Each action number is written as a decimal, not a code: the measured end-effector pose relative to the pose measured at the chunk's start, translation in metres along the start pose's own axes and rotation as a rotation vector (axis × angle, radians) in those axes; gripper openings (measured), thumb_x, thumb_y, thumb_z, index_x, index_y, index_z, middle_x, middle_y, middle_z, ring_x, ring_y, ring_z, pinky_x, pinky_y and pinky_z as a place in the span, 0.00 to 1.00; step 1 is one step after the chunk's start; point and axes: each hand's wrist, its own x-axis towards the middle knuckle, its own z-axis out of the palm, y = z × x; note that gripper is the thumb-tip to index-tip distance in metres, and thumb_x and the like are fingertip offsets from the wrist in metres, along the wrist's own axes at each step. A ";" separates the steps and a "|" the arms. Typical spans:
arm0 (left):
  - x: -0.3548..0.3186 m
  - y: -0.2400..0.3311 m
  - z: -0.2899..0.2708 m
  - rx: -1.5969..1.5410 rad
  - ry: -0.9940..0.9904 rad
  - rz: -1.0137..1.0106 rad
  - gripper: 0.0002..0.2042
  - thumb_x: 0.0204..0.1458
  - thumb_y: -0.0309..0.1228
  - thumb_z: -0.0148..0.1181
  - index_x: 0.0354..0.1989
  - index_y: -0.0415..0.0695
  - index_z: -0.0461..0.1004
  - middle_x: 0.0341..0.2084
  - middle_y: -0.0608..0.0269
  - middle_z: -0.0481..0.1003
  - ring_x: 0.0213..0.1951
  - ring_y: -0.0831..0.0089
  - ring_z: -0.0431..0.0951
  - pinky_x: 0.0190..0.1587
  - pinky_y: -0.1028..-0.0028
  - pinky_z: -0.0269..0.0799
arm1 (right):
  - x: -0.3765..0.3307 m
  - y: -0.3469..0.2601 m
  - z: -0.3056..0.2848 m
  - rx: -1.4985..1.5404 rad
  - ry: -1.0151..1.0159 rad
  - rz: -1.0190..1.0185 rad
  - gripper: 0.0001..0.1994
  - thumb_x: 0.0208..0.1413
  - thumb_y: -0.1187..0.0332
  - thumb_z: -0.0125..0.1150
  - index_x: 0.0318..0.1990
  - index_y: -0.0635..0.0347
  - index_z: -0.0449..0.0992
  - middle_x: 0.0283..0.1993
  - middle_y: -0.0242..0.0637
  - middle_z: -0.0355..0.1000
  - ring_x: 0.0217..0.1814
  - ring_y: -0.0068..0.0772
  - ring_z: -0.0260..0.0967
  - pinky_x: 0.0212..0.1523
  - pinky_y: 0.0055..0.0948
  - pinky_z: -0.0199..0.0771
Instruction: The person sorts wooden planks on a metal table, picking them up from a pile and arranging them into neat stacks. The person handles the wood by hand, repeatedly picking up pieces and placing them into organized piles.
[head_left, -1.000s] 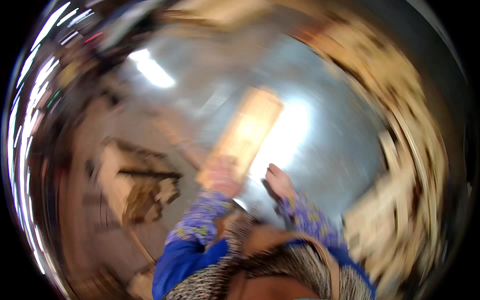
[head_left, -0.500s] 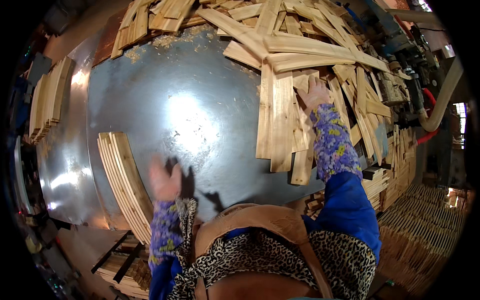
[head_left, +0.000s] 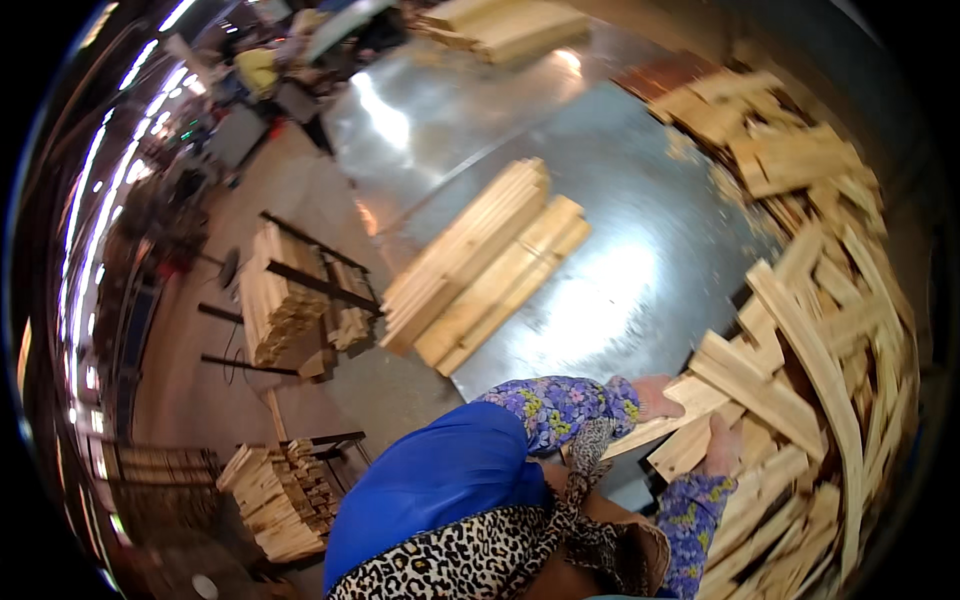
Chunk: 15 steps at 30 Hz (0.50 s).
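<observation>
My left hand [head_left: 657, 397] is closed on a pale wooden board [head_left: 640, 428] at the near edge of the metal-topped table [head_left: 690, 215]. My right hand [head_left: 722, 447], a little to the right, has its thumb over the side of another board [head_left: 690, 443]; its other fingers are partly hidden. Both boards lie at the near left side of a loose heap of boards [head_left: 840, 330], several of them crossing at angles. Left of my hands, a neat stack of boards [head_left: 465, 260] lies on the table, with a smaller group of boards [head_left: 510, 290] alongside.
Short pieces [head_left: 750, 130] and sawdust cover the table's far right end. Another board stack [head_left: 510, 28] sits at the far end. On the floor to the left, dark metal racks hold stacked lumber [head_left: 280, 295] and more wood [head_left: 280, 495].
My view has turned left. My left hand has gone from the bare tabletop to a board by the heap. A smaller group of boards now lies beside the neat stack.
</observation>
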 end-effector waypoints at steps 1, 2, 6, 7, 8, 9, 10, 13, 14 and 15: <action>-0.002 0.008 -0.026 0.144 0.019 -0.041 0.36 0.52 0.57 0.68 0.63 0.41 0.78 0.54 0.44 0.83 0.59 0.51 0.81 0.66 0.53 0.71 | 0.019 0.001 0.014 0.262 -0.123 0.004 0.36 0.60 0.65 0.69 0.72 0.77 0.67 0.67 0.56 0.75 0.65 0.49 0.74 0.68 0.41 0.72; -0.011 0.016 -0.045 0.211 0.110 -0.031 0.35 0.53 0.55 0.67 0.63 0.41 0.78 0.54 0.44 0.83 0.59 0.51 0.81 0.66 0.52 0.70 | 0.031 0.007 0.021 0.207 -0.069 -0.034 0.34 0.59 0.67 0.69 0.71 0.76 0.68 0.65 0.54 0.76 0.63 0.47 0.75 0.66 0.40 0.73; -0.108 0.019 -0.118 0.094 0.355 -0.075 0.32 0.57 0.51 0.64 0.63 0.40 0.77 0.55 0.44 0.82 0.60 0.52 0.80 0.67 0.51 0.69 | -0.011 -0.048 0.050 -0.272 -0.125 -0.196 0.28 0.57 0.71 0.68 0.65 0.72 0.74 0.59 0.48 0.79 0.56 0.38 0.77 0.58 0.38 0.77; -0.113 -0.002 -0.127 0.151 0.417 -0.119 0.33 0.57 0.51 0.64 0.63 0.38 0.76 0.56 0.42 0.81 0.60 0.51 0.80 0.66 0.52 0.69 | -0.045 -0.068 0.054 -0.444 -0.140 -0.245 0.26 0.57 0.71 0.68 0.63 0.71 0.75 0.57 0.46 0.80 0.54 0.36 0.77 0.56 0.37 0.78; -0.120 -0.021 -0.146 0.219 0.481 -0.168 0.34 0.57 0.52 0.64 0.64 0.36 0.75 0.56 0.41 0.80 0.60 0.50 0.80 0.66 0.53 0.70 | -0.061 -0.066 0.060 -0.337 -0.209 -0.157 0.24 0.57 0.72 0.67 0.62 0.70 0.76 0.54 0.44 0.81 0.51 0.33 0.77 0.53 0.35 0.78; -0.133 -0.039 -0.163 0.133 0.481 -0.184 0.37 0.57 0.54 0.64 0.64 0.34 0.74 0.57 0.37 0.79 0.60 0.48 0.80 0.65 0.55 0.71 | -0.075 -0.058 0.060 -0.219 -0.294 -0.066 0.23 0.56 0.73 0.65 0.60 0.69 0.77 0.50 0.41 0.82 0.48 0.31 0.77 0.50 0.33 0.78; -0.125 -0.101 -0.176 0.121 0.537 -0.173 0.39 0.58 0.56 0.63 0.65 0.31 0.72 0.58 0.34 0.79 0.60 0.46 0.80 0.65 0.55 0.71 | -0.085 -0.053 0.069 -0.203 -0.334 -0.060 0.23 0.56 0.75 0.65 0.61 0.68 0.77 0.48 0.39 0.81 0.46 0.31 0.77 0.49 0.32 0.79; -0.159 -0.152 -0.208 0.020 0.435 -0.164 0.40 0.60 0.56 0.64 0.69 0.32 0.68 0.60 0.31 0.77 0.62 0.43 0.78 0.67 0.55 0.70 | -0.111 -0.037 0.112 -0.099 -0.348 0.006 0.23 0.56 0.77 0.63 0.61 0.67 0.77 0.44 0.37 0.81 0.42 0.30 0.77 0.45 0.31 0.79; -0.161 -0.161 -0.207 0.037 0.474 -0.195 0.40 0.60 0.56 0.64 0.70 0.33 0.67 0.60 0.32 0.77 0.62 0.43 0.78 0.67 0.55 0.70 | -0.110 -0.038 0.139 -0.041 -0.316 0.033 0.22 0.56 0.76 0.62 0.59 0.67 0.79 0.44 0.37 0.82 0.41 0.29 0.78 0.45 0.31 0.79; -0.158 -0.168 -0.201 0.054 0.513 -0.225 0.40 0.61 0.55 0.65 0.71 0.34 0.66 0.60 0.32 0.77 0.63 0.43 0.78 0.67 0.55 0.70 | -0.110 -0.042 0.166 0.018 -0.283 0.059 0.20 0.56 0.75 0.61 0.58 0.66 0.80 0.44 0.38 0.84 0.41 0.28 0.78 0.44 0.30 0.79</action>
